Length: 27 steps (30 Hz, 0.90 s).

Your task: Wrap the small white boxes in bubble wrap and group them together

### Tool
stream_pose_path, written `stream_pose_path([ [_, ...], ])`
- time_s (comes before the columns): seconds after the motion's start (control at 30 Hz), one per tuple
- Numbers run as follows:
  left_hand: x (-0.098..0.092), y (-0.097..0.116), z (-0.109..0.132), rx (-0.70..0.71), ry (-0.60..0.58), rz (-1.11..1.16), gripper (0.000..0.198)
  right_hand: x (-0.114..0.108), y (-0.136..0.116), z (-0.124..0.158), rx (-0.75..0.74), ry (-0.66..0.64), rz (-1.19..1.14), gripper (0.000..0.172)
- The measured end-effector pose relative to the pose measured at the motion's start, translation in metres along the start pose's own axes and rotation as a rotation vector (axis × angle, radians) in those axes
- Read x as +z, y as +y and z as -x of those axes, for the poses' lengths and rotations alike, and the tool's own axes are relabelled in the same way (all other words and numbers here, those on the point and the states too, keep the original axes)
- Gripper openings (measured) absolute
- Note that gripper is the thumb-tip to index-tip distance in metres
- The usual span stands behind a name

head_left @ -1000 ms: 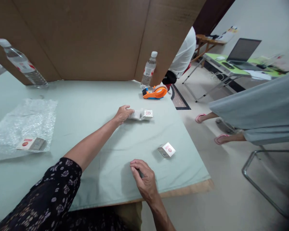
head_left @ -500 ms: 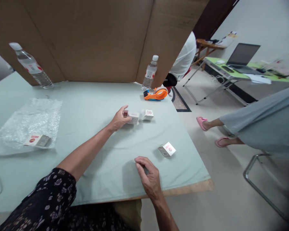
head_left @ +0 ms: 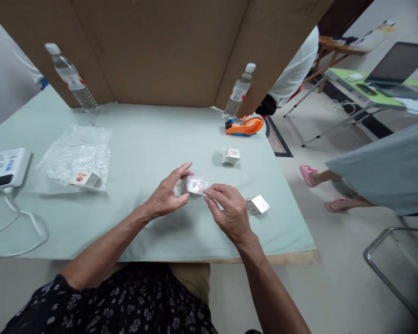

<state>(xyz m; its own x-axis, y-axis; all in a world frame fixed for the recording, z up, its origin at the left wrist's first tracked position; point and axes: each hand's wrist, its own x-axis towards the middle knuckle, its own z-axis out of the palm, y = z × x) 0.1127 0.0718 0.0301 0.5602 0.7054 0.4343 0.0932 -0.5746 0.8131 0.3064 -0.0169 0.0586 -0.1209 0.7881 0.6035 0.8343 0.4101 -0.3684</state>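
Note:
A small white box in clear bubble wrap [head_left: 195, 184] is held between my two hands above the table. My left hand [head_left: 167, 194] curves round its left side, thumb below and fingers above. At the right end, my right hand [head_left: 231, 213] pinches the wrap's edge between thumb and fingers. Another small box [head_left: 231, 156], seemingly wrapped too, stands beyond my right hand. A plain white box with print [head_left: 258, 204] rests just right of that hand. To the left, a further printed box [head_left: 85, 179] lies on a flat bubble-wrap sheet [head_left: 78, 150].
An orange tape dispenser [head_left: 245, 125] sits by the right water bottle [head_left: 237, 95]; another bottle [head_left: 73, 81] stands left. A cardboard panel [head_left: 160, 55] rises behind. A white power bank [head_left: 10, 167] with a cable lies far left. A person in pink slippers [head_left: 308, 175] is at right.
My left hand has brought the wrapped box nearer, away from the other box. My right hand has moved up and taken the wrap's edge. The view has shifted left.

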Motion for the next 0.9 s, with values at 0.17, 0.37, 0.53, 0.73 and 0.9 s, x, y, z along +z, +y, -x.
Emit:
stream_pose_path([
  [0.17,-0.005,0.002,0.005,0.028,0.009,-0.057,0.085,0.008,-0.005,-0.006,-0.075,-0.076,0.133,0.012],
  [0.37,-0.009,0.003,0.01,0.016,-0.018,-0.116,0.082,0.011,-0.006,-0.014,-0.218,-0.153,0.256,0.017],
  [0.53,-0.005,-0.003,0.015,-0.062,0.002,-0.078,0.081,0.021,-0.008,-0.015,-0.262,-0.198,0.315,0.017],
  [0.73,-0.004,-0.004,0.019,-0.194,-0.052,0.047,0.081,0.025,-0.005,-0.013,-0.061,-0.279,0.1,0.013],
  [0.9,-0.008,-0.001,0.019,-0.289,-0.162,0.215,0.081,0.015,-0.003,-0.019,0.201,-0.372,-0.142,0.013],
])
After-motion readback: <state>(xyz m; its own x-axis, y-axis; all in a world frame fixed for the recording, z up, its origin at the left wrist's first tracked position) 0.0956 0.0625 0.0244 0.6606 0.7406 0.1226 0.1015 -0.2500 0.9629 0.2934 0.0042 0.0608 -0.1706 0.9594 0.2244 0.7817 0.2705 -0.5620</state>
